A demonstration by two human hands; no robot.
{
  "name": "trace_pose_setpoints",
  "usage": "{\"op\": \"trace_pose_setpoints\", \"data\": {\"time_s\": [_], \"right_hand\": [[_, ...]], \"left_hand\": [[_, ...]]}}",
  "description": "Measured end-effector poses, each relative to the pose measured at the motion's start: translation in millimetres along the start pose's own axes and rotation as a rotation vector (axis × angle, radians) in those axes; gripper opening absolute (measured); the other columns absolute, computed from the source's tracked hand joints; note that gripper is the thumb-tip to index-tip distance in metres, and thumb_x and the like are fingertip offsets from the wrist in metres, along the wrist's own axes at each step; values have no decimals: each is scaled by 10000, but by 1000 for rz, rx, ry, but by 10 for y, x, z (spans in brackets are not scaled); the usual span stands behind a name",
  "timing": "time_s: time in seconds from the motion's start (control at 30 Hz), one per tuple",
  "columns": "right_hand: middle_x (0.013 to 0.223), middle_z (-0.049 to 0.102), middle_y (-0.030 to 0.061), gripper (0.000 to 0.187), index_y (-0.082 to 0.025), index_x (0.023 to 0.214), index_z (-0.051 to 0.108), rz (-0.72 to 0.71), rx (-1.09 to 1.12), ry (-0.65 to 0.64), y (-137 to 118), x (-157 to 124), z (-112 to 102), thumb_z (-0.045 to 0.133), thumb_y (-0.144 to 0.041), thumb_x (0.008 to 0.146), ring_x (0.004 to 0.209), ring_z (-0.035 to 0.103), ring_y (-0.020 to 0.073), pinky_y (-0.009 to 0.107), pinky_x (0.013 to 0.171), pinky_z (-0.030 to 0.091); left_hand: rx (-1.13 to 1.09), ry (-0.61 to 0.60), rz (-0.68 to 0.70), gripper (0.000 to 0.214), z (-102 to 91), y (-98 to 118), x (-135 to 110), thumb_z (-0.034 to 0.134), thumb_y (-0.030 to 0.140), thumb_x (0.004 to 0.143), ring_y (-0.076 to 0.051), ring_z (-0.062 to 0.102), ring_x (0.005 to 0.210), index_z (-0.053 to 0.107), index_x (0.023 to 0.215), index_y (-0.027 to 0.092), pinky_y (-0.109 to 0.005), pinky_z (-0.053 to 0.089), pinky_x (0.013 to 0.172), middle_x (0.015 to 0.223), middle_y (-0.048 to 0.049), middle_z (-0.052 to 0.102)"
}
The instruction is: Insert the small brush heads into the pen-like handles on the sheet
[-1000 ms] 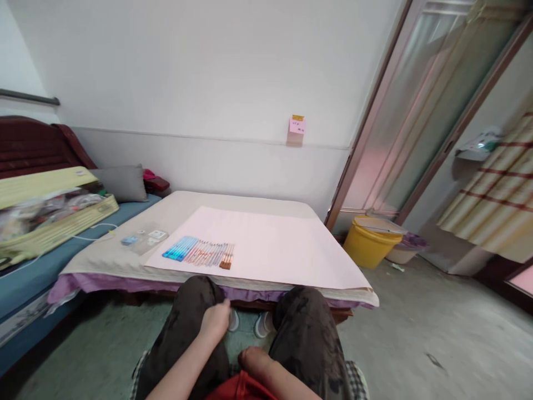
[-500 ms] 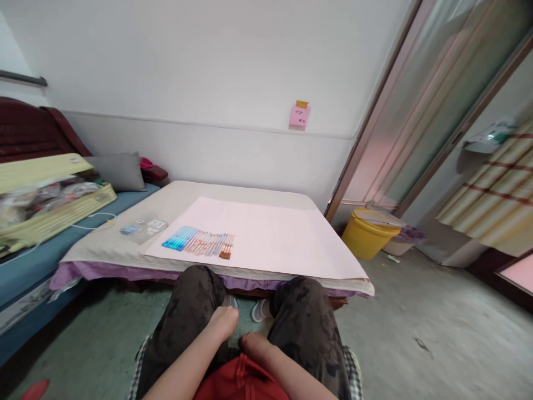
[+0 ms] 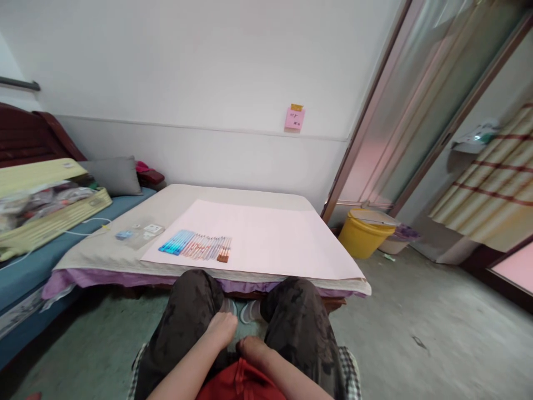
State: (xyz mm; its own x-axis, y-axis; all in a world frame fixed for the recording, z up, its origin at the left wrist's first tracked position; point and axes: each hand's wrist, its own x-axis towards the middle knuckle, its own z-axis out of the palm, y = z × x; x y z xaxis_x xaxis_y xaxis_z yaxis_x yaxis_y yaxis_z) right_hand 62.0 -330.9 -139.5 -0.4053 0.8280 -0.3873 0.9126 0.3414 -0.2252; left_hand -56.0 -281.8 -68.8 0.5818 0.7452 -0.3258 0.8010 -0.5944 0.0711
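My left hand (image 3: 222, 329) rests by my left knee, fingers curled into a loose fist, with nothing seen in it. Close beside it, lower and to the right, my right hand (image 3: 252, 349) is also curled closed in my lap; the two are apart. Beyond my knees, a large pale sheet (image 3: 275, 236) covers part of a low bed-like table. On the sheet's left side lies a row of slim pen-like sticks (image 3: 203, 247). Blue ones (image 3: 177, 243) make up the left end, and a few with brown ends (image 3: 224, 258) the right end. Neither hand touches them.
Clear plastic packaging (image 3: 139, 236) lies on the cloth left of the sheet. A blue bed with a yellow open case (image 3: 54, 216) stands at far left. On the floor to the right are a yellow bucket (image 3: 364, 236) and another bin. A pink note (image 3: 295, 119) hangs on the wall.
The view has shifted slightly, so the scene sits a little further left. Both hands stay closed in my lap, and the row of sticks is unchanged.
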Motion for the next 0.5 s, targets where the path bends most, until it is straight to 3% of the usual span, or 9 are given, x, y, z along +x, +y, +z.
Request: {"op": "trace_pose_setpoints", "data": {"time_s": [0.3, 0.5], "right_hand": [[921, 707, 142, 250, -130, 934, 688, 10, -36, -87, -25, -32, -61, 504, -110, 766, 844, 674, 275, 362, 692, 551], [970, 702, 121, 287, -153, 971, 677, 10, -44, -107, -36, -31, -83, 472, -94, 777, 911, 661, 264, 361, 728, 541]], "left_hand": [[25, 8, 27, 339, -2, 3, -18, 401, 129, 776, -268, 655, 887, 706, 921, 113, -353, 500, 768, 911, -192, 691], [53, 25, 48, 333, -9, 13, -48, 407, 126, 769, -280, 657, 872, 706, 917, 120, -362, 508, 742, 901, -186, 693]]}}
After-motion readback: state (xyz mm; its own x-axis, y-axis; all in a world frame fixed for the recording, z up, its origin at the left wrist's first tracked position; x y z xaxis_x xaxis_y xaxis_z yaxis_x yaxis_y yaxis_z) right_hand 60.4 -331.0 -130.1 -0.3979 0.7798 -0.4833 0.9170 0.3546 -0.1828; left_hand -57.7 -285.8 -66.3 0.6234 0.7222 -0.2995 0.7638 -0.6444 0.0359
